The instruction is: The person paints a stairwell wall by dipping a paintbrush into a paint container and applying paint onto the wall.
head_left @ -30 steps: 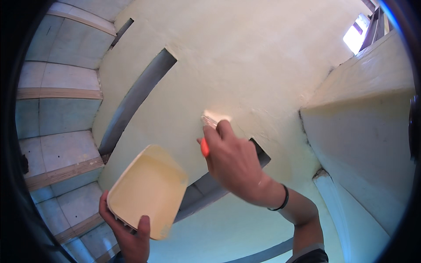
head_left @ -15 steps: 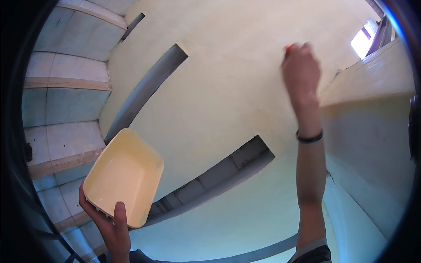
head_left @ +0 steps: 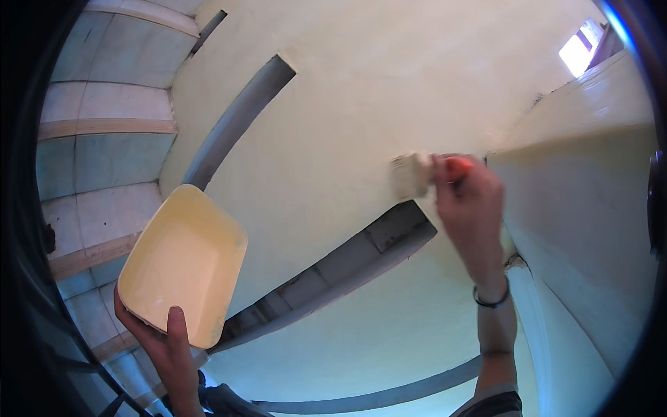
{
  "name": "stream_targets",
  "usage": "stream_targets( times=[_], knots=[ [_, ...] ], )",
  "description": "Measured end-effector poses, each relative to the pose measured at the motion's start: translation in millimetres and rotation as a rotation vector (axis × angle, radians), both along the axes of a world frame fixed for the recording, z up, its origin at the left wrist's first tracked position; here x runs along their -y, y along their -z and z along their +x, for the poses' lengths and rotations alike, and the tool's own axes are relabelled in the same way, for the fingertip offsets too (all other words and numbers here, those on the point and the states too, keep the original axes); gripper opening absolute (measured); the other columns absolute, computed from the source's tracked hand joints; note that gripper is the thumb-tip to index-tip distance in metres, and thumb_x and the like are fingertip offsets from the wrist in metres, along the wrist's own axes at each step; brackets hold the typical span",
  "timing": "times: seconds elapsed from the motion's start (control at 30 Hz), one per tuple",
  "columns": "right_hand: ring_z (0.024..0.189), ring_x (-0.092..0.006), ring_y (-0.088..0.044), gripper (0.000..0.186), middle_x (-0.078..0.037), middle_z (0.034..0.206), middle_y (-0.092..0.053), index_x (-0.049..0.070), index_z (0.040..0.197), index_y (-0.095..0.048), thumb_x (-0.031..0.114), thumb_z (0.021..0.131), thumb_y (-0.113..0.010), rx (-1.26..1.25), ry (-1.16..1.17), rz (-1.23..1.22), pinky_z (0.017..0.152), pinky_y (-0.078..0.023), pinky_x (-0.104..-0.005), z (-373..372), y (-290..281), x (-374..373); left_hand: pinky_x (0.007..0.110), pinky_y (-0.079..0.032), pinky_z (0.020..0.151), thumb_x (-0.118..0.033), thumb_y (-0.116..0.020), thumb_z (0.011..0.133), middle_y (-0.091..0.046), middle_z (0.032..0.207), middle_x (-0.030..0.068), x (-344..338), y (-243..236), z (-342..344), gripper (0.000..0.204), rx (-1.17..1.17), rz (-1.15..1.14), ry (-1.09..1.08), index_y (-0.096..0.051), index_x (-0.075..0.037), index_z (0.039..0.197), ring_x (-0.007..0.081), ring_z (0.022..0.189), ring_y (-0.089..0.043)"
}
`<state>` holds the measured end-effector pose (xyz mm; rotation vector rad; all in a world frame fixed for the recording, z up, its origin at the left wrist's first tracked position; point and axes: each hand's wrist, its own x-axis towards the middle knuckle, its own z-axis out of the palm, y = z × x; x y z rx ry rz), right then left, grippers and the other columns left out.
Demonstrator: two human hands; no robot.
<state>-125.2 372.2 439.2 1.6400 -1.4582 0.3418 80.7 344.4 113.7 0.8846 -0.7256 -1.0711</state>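
The right hand (head_left: pixel 469 208) grips a brush (head_left: pixel 417 175), its fingers wrapped tight round the orange-red handle, which shows only as a small patch above the knuckles. The bristle head sticks out to the left of the fingers, coated in pale paint, and lies flat against the cream wall (head_left: pixel 361 90). Just below the bristles and the fingertips runs a long grey slot (head_left: pixel 333 274) in the wall, unpainted, slanting down to the left. To the right of the hand the wall meets a paler ledge (head_left: pixel 583 160), and the back of the hand sits close beside that corner. A dark band (head_left: pixel 492 300) circles the wrist under the hand.

The left hand (head_left: pixel 163 347) holds a tray (head_left: pixel 182 263), a yellow, rounded-rectangle dish filled with cream paint. The thumb is pressed on the tray's near rim and the other fingers are curled beneath it, hidden by the tray. The tray is tilted, its far corner pointing up toward a second grey slot (head_left: pixel 240 118) higher on the wall. Left of the fingers lie grey steps (head_left: pixel 97 149) with wooden edges. The two hands are well apart, with the lower slot between them
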Motion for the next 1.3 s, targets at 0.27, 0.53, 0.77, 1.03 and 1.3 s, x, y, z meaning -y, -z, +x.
stream_targets(
  times=[0.27, 0.53, 0.77, 1.03, 1.3],
  knots=[
    [0.057, -0.0222, -0.061, 0.019, -0.011, 0.096, -0.062, -0.002, 0.102, -0.063, 0.011, 0.088, -0.067, -0.665, 0.270, -0.054, 0.048, -0.048, -0.0304, -25, 46, -8, 0.047, -0.034, 0.110, -0.034, -0.061, 0.086, -0.033, 0.146, 0.0200, -5, 2, -2, 0.081, 0.023, 0.020, 0.032, -0.019, -0.006, 0.150, 0.0343, 0.134, -0.039],
    [0.049, -0.0122, -0.050, 0.019, -0.005, 0.084, -0.053, 0.000, 0.099, -0.065, 0.017, 0.090, -0.069, -0.405, -0.011, 0.042, 0.041, -0.040, -0.0244, -4, 48, -33, 0.048, -0.035, 0.111, -0.036, -0.061, 0.085, -0.034, 0.147, 0.0211, -11, 12, 3, 0.084, 0.031, 0.082, 0.001, -0.019, -0.005, 0.151, 0.0348, 0.135, -0.039],
    [0.049, -0.0125, -0.052, 0.023, -0.007, 0.093, -0.062, -0.001, 0.102, -0.068, 0.013, 0.084, -0.075, -0.648, 0.199, 0.122, 0.042, -0.042, -0.0263, -23, 72, -73, 0.042, -0.029, 0.113, -0.030, -0.054, 0.095, -0.033, 0.149, 0.0180, -13, 8, -2, 0.070, 0.039, -0.013, 0.056, -0.022, -0.003, 0.151, 0.0292, 0.137, -0.035],
    [0.048, -0.0133, -0.051, 0.031, -0.008, 0.094, -0.062, -0.001, 0.110, -0.067, 0.017, 0.085, -0.075, -0.582, 0.195, -0.049, 0.041, -0.042, -0.0260, -35, 28, -77, 0.042, -0.027, 0.115, -0.028, -0.055, 0.094, -0.035, 0.149, 0.0166, -16, 14, -7, 0.069, 0.013, 0.041, 0.048, -0.025, -0.002, 0.151, 0.0278, 0.138, -0.036],
    [0.058, -0.0163, -0.055, 0.044, -0.009, 0.098, -0.059, 0.001, 0.118, -0.067, 0.006, 0.076, -0.081, -0.562, 0.116, 0.007, 0.048, -0.044, -0.0294, -28, 33, -89, 0.042, -0.026, 0.115, -0.029, -0.055, 0.094, -0.036, 0.150, 0.0166, -16, 18, -6, 0.069, 0.053, 0.062, 0.039, -0.026, -0.002, 0.151, 0.0278, 0.138, -0.036]
  ],
)
